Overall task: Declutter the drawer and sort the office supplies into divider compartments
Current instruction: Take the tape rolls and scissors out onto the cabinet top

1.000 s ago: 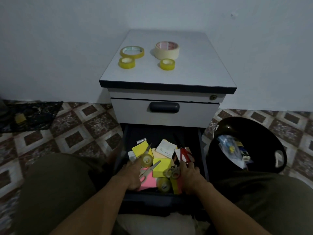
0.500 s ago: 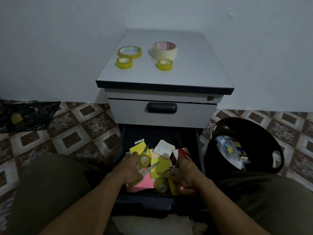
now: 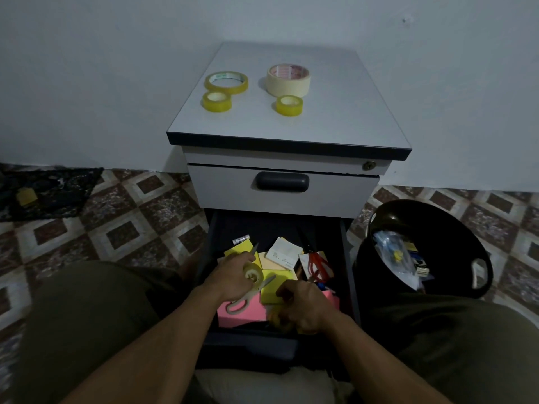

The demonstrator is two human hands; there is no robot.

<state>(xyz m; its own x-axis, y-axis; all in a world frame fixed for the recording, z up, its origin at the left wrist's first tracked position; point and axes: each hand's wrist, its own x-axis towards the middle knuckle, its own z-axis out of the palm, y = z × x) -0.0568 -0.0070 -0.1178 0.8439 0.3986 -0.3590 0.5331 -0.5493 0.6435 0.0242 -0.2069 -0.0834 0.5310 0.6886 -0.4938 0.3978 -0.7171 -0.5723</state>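
The lower drawer (image 3: 348,275) of a grey cabinet stands pulled out in front of me, full of loose supplies. My left hand (image 3: 230,279) holds a small clear tape roll (image 3: 253,274) just above beige-handled scissors (image 3: 248,295) that lie on a pink pad (image 3: 242,314). My right hand (image 3: 306,306) is curled over another small tape roll (image 3: 278,319) at the drawer's near edge, mostly hiding it. Yellow sticky pads (image 3: 274,290), a white note block (image 3: 284,253) and red-handled scissors (image 3: 316,265) lie further in.
Several tape rolls sit on the cabinet top (image 3: 350,112): a wide beige one (image 3: 288,80) and smaller yellow ones (image 3: 227,81). The upper drawer (image 3: 282,193) is closed. A black bin (image 3: 431,252) with rubbish stands right of the drawer. My knees flank it.
My left hand has lifted the small tape roll off the pile. My right hand has moved back and left to the near edge, closing over the other roll.
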